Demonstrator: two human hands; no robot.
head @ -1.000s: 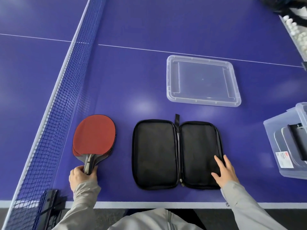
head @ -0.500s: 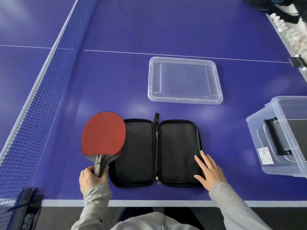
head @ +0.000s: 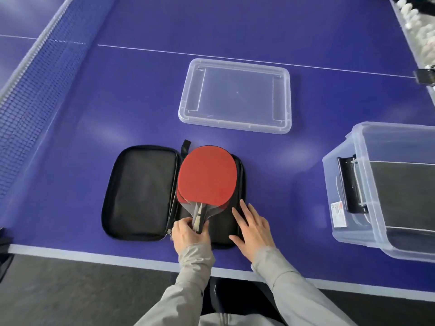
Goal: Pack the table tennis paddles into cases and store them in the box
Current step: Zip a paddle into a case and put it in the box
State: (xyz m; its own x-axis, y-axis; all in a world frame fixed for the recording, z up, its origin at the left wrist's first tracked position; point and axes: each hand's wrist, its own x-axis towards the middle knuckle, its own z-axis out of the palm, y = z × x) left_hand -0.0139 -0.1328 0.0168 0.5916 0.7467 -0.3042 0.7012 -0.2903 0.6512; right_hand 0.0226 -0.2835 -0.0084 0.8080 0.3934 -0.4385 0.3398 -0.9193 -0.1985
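Red rubber paddles [head: 207, 175], two stacked, have moved since a second ago from beside the mesh net [head: 28, 90] onto the right half of the open black fabric case [head: 141, 194]. Left hand [head: 188, 236] grips the wooden handles. Right hand [head: 254, 234] lies flat, fingers straight, pressing the case's right edge. Clear plastic lid [head: 235, 95] beyond. Translucent box [head: 329, 189] to the right, on matte blue table [head: 94, 102].

Left hand [head: 190, 234] grips paddle [head: 206, 176] handle, red face up, blade over right half of open black case [head: 141, 194]. Right hand [head: 253, 231] flat, fingers straight, on case's right edge. Clear lid [head: 235, 96] lies beyond case. Clear box [head: 386, 189] at right, dark cases inside. Net [head: 35, 85] at left.
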